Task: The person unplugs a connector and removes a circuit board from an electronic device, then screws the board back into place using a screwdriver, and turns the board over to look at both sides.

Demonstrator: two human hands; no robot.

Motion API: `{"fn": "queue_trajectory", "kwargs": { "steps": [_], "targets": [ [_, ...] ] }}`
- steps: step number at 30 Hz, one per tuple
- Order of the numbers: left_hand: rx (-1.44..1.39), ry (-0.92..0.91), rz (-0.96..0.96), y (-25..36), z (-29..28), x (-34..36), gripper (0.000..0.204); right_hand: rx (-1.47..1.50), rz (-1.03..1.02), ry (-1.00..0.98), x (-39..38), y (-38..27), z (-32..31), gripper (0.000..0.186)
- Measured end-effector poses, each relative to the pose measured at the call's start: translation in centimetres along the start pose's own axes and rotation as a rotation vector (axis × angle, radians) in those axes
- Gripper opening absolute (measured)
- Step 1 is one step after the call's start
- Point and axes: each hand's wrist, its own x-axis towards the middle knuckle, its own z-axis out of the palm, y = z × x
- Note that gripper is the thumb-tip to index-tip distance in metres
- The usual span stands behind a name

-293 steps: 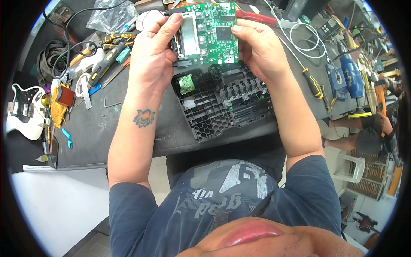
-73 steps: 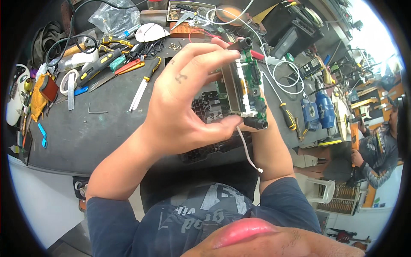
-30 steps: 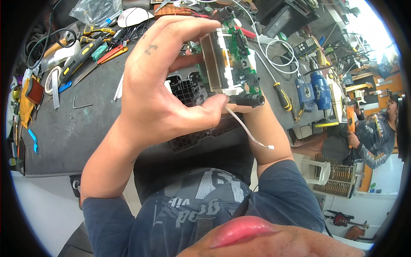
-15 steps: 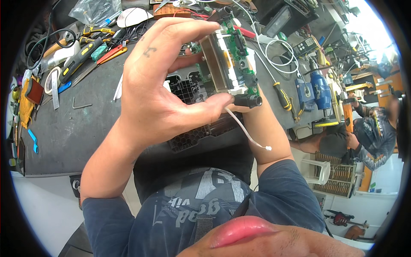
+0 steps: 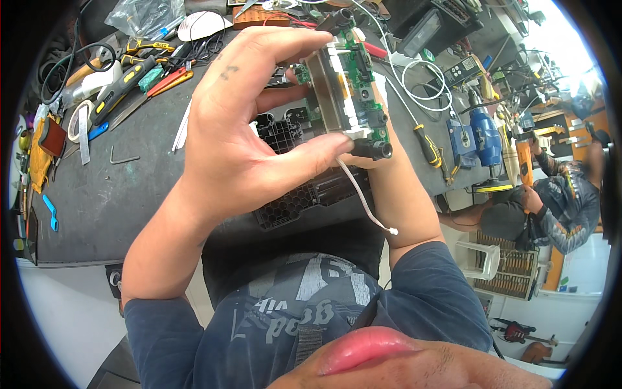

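My left hand (image 5: 240, 117) grips a green circuit board assembly (image 5: 353, 91), fingers along its top and thumb at its lower edge. White plastic parts, a brownish plate and black cylindrical ends are fixed to the board. From its lower end dangles a thin white cable (image 5: 363, 201) with a small plug. My right hand (image 5: 378, 157) is close behind the assembly, its fingers hidden; whether it holds the board too cannot be told. Below the assembly, a black plastic housing (image 5: 285, 211) with a honeycomb pattern rests on the dark workbench (image 5: 149, 188), partly covered by my left hand.
Cutters, knives and a tape roll (image 5: 81, 121) crowd the left side; a hex key (image 5: 123, 157) lies nearer. A screwdriver (image 5: 427, 146), coiled white cable (image 5: 424, 84) and a blue power tool (image 5: 484, 133) are at right. Another person (image 5: 564, 201) works beyond.
The assembly has shifted slightly left and tilted a little in my left hand. The cable's plug has swung left and down. My right forearm has hardly moved.
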Motion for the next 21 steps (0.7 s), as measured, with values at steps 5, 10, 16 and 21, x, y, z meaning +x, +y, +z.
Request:
{"fn": "queue_trajectory", "kwargs": {
  "steps": [5,10,16,21],
  "targets": [
    [-0.090,-0.019,-0.080,0.0,-0.2,0.2,0.078,-0.019,-0.053,-0.037,-0.8,0.7,-1.0,0.124],
    [-0.050,-0.036,-0.068,0.0,-0.6,0.4,0.078,-0.099,-0.052,0.069,-0.9,-0.1,-0.2,0.141],
    [0.048,-0.054,-0.043,-0.2,-0.8,0.6,0.079,-0.379,-0.129,-0.027,0.1,-1.4,-0.1,0.146],
    [0.057,-0.086,0.007,-0.1,-1.1,0.7,0.080,-0.377,-0.154,-0.047,0.2,-2.3,0.0,0.132]
  ]
}}
